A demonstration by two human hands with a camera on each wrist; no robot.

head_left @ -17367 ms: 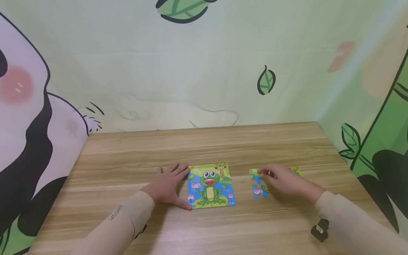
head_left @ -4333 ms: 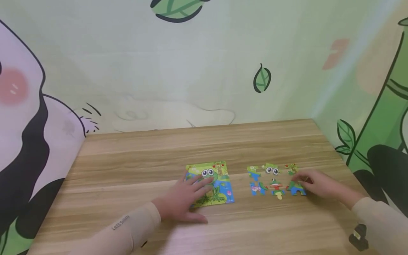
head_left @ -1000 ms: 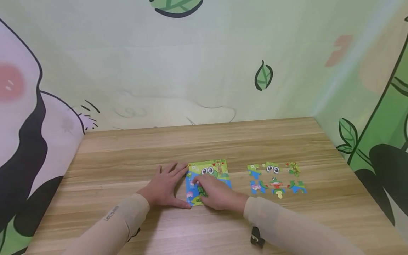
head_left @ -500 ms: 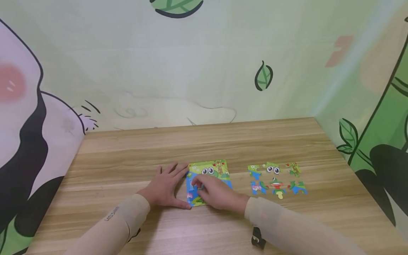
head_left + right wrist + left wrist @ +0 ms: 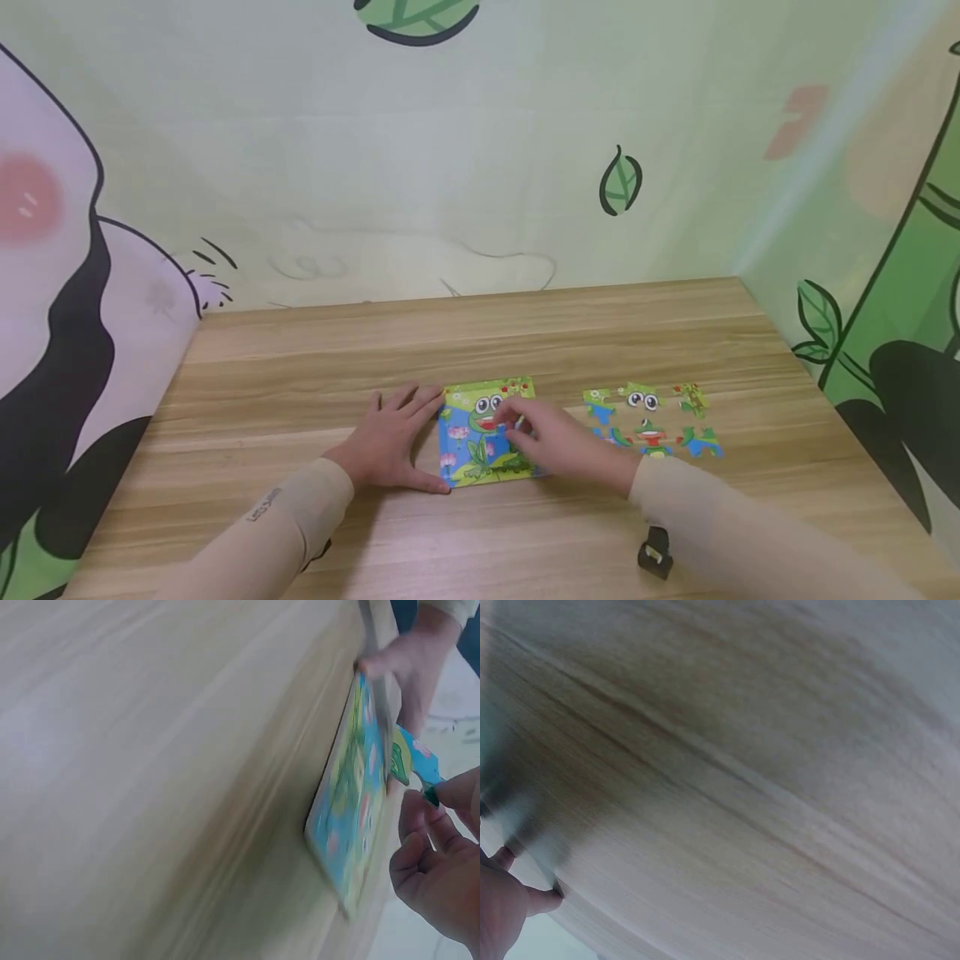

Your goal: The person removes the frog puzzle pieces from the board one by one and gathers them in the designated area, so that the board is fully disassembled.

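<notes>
A square frog puzzle board (image 5: 459, 450) lies on the table, its left edge against the spread fingers of my left hand (image 5: 390, 437), which rests on the wood. My right hand (image 5: 558, 442) is over the board's right half and pinches a puzzle piece (image 5: 411, 754) between thumb and fingertips. That piece is blue with a pink flower and a green frog foot. In the right wrist view it is lifted off the board. The hand hides part of the board's right side. Only the fingertips of my left hand show in the left wrist view.
Right of the board, several puzzle pieces (image 5: 642, 400) lie in two spaced rows on the wooden table (image 5: 337, 350). My right forearm partly covers the lower row. A printed cloth wall (image 5: 495, 183) stands behind the table's far edge.
Over the last second my right hand has moved from the board's left half to its right half with the piece. Earlier it arranged pieces on the right. The left hand stays at the board's edge.
</notes>
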